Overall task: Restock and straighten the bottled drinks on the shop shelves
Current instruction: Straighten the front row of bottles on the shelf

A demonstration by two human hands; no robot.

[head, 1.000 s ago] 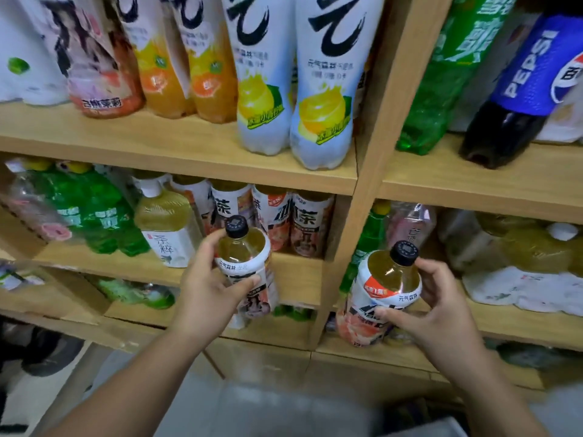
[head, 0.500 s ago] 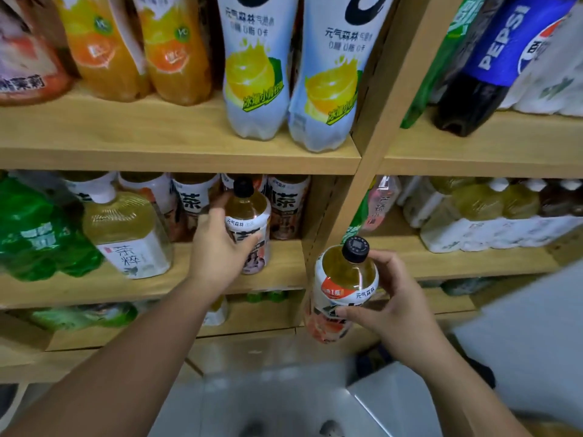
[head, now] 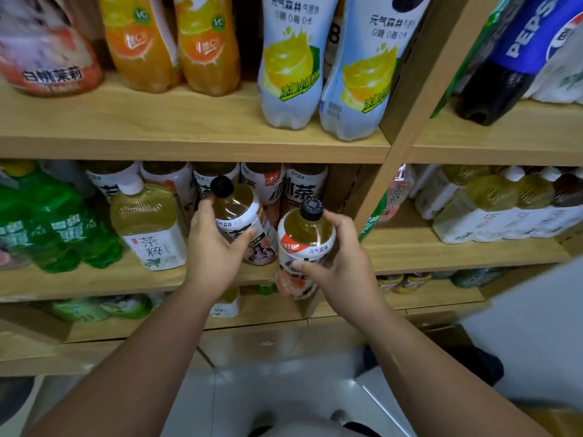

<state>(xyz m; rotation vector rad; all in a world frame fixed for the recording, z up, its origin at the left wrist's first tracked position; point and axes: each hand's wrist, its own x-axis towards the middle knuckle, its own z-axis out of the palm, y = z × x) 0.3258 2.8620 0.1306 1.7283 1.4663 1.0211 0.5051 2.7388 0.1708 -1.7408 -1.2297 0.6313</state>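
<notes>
Amber tea fills both black-capped bottles in my head view. My left hand (head: 214, 247) wraps the first iced tea bottle (head: 239, 216), which is tilted over the wooden shelf (head: 126, 279); I cannot tell whether it touches. The back row of tea bottles (head: 303, 187) stands just beyond my fingers. My right hand (head: 340, 260) grips the second iced tea bottle (head: 303, 244), off the shelf edge beside my left. I'd say one is nearly placed and one remains.

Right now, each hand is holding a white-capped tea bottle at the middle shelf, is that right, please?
Not quite: the head view shows black caps, not white. The left hand grips one tea bottle, the right hand the second bottle, at the middle shelf.
</notes>
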